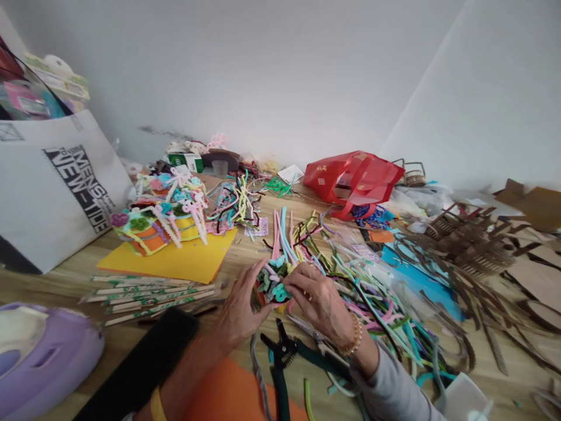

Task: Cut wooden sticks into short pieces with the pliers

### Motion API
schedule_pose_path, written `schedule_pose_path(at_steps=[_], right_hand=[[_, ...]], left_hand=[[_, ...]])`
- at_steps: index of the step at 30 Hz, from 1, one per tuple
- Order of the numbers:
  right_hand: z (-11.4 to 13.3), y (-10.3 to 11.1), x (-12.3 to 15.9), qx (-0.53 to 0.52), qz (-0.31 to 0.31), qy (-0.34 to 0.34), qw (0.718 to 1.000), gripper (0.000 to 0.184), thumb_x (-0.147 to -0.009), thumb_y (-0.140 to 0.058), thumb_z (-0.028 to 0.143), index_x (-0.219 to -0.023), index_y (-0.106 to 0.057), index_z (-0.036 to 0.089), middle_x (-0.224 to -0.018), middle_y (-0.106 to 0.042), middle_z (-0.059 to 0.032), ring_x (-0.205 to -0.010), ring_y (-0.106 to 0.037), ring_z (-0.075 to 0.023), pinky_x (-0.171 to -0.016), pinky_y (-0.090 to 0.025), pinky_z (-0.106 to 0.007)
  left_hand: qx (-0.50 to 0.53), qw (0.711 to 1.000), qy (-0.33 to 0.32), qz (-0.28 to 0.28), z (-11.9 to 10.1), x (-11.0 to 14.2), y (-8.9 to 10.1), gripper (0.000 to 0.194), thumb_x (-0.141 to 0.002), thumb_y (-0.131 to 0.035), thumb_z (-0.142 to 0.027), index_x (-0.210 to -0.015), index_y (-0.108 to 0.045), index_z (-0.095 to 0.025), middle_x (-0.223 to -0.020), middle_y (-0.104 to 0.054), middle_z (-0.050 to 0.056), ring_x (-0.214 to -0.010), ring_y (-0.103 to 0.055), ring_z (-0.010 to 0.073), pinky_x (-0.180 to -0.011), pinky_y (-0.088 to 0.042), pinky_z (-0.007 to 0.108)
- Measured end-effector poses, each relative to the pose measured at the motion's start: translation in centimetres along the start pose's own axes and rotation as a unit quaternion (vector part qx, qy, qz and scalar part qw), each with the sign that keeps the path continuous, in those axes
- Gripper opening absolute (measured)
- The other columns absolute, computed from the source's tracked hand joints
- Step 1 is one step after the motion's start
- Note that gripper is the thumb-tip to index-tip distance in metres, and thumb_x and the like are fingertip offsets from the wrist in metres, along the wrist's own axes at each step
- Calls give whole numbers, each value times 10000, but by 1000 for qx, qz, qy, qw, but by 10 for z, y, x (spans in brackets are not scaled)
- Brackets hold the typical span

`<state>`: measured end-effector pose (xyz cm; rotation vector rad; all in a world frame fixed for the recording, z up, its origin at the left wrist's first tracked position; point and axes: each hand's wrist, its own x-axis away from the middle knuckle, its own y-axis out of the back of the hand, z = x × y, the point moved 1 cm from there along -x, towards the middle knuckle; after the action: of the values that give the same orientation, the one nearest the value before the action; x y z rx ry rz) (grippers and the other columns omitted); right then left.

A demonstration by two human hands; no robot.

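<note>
Above green-handled pliers (280,351), left hand (243,307) and right hand (318,298) pinch a pipe-cleaner bundle (272,286).
Both hands are nearly closed, gripping the teal-and-green bundle between them; loose pipe cleaners (372,304) spread just right of the pliers.

Two hands (243,307) (318,301), one pipe-cleaner cluster (272,286), one pliers (283,349)

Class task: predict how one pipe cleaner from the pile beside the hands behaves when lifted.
The pipe cleaners likely feel light, being thin and fuzzy. They probably bend easily yet hold shape, since many lie kinked. Lifting one may drag others, as they lie tangled.
</note>
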<state>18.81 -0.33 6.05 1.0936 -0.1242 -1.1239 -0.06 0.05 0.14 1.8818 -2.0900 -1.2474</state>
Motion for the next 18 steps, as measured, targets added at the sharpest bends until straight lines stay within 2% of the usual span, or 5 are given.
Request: schedule_pose_path(at_steps=[6,10,18], right_hand=[[2,1,3,54,-8,22,998,155,-969,-452,194,-965,-606,203,-897,-627,-63,-786,-610,-168,-717,-476,-274],[0,-3,4,96,-4,40,995,192,-976,-428,184,-982,-619,202,-894,-624,-68,-746,-599,-166,-666,-463,-263],[0,-4,3,124,16,53,991,193,-969,-424,161,-992,-612,197,-906,-616,-67,-757,-585,-173,-649,-434,-266]], left_hand=[[-10,1000,1,-2,3,2,-1,800,-793,-685,-269,-1452,-232,-275,-1403,-434,95,-1304,-410,272,-1097,-338,454],[-9,1000,1,-1,4,1,-2,806,-787,-681,-255,-1453,-229,-274,-1402,-434,101,-1302,-417,279,-1091,-348,470],[-14,1000,-10,-3,3,0,-1,801,-787,-668,-233,-1454,-226,-262,-1409,-433,110,-1305,-412,285,-1090,-353,471]])
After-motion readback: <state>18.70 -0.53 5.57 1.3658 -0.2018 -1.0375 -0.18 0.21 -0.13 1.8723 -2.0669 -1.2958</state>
